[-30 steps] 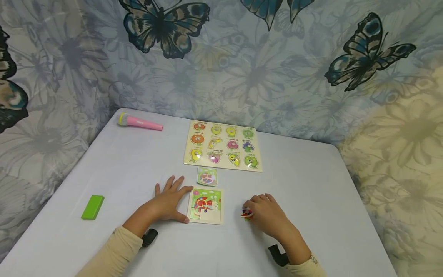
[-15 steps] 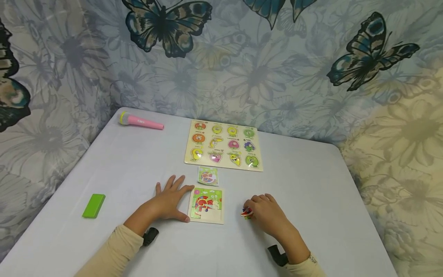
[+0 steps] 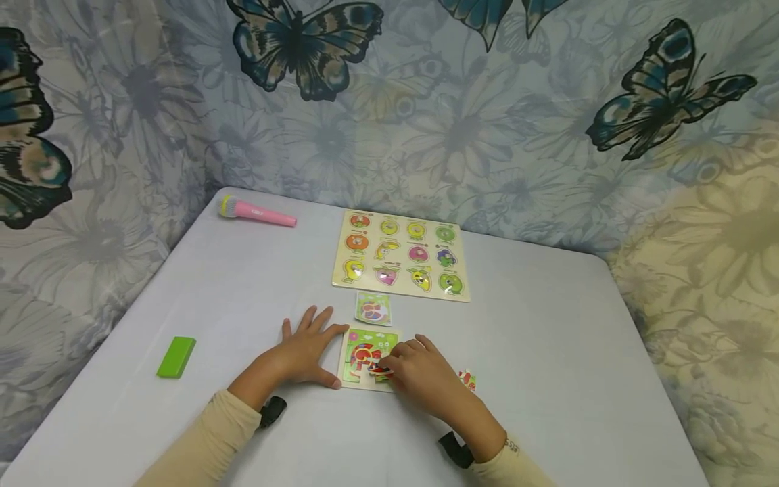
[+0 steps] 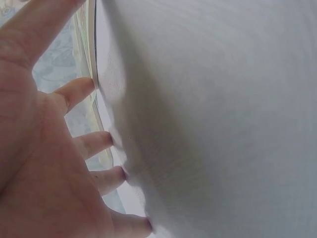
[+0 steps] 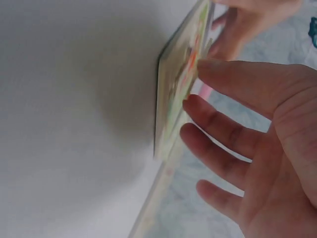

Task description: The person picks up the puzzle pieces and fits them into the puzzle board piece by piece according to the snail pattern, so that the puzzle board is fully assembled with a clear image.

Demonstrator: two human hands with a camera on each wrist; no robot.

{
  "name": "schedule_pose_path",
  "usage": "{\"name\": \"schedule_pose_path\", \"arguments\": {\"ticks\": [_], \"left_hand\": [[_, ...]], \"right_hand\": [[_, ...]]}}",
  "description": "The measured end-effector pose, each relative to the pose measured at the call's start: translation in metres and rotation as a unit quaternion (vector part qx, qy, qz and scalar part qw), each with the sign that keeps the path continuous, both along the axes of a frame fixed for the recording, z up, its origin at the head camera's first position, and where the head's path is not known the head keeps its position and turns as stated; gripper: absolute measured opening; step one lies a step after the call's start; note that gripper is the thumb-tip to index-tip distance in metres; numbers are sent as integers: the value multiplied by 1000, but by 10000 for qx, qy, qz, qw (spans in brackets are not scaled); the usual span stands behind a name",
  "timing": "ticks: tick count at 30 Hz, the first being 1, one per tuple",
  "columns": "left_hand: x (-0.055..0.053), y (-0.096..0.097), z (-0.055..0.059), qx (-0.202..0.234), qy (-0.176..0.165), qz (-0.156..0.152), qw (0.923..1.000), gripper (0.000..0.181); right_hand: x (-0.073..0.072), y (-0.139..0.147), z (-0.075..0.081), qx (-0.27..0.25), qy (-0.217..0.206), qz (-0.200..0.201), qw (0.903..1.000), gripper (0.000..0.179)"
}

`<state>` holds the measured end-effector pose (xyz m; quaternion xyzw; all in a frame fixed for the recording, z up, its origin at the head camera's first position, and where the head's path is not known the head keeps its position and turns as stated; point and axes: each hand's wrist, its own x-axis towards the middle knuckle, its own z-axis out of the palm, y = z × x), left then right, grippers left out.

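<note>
A small square jigsaw puzzle [image 3: 351, 379] with a red snail-like picture lies in its wooden frame on the white table. My left hand [image 3: 305, 352] spreads its fingers at the puzzle's left side, index finger and thumb touching the frame's corners. Over the lower right of the puzzle, my right hand [image 3: 426, 379] pinches a red and dark puzzle piece [image 3: 380, 370] between thumb and index finger. In the right wrist view, that piece is blurred and partly hidden at the fingertips [image 5: 190, 101]. Another red and green puzzle piece [image 3: 468, 380] lies on the table, partly behind the right hand.
Just beyond the puzzle lies a small picture card [image 3: 374, 309]. Behind it is a larger fruit puzzle board [image 3: 402, 256]. A pink toy microphone [image 3: 258, 212] lies at the back left, and a green block [image 3: 176, 357] at the left. A patterned wall [image 3: 450, 122] borders the table.
My right hand has moved left from the table beside the puzzle to over its lower right, carrying a piece. One piece left behind on the table is now visible. The left hand stays at the frame.
</note>
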<state>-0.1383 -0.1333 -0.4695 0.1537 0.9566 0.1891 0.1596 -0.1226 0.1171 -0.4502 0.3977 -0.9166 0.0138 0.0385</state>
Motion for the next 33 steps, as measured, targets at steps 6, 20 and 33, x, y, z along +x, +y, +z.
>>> {"name": "schedule_pose_path", "arguments": {"ticks": [6, 20, 33], "left_hand": [[0, 0, 2, 20, 32, -13, 10000, 98], [2, 1, 3, 69, -28, 32, 10000, 97], [4, 4, 4, 26, -75, 79, 9999, 98]], "right_hand": [[1, -13, -5, 16, 98, 228, 9997, 19], [2, -19, -13, -93, 414, 216, 9989, 17], [2, 40, 16, 132, -217, -1404, 9898, 38]]}}
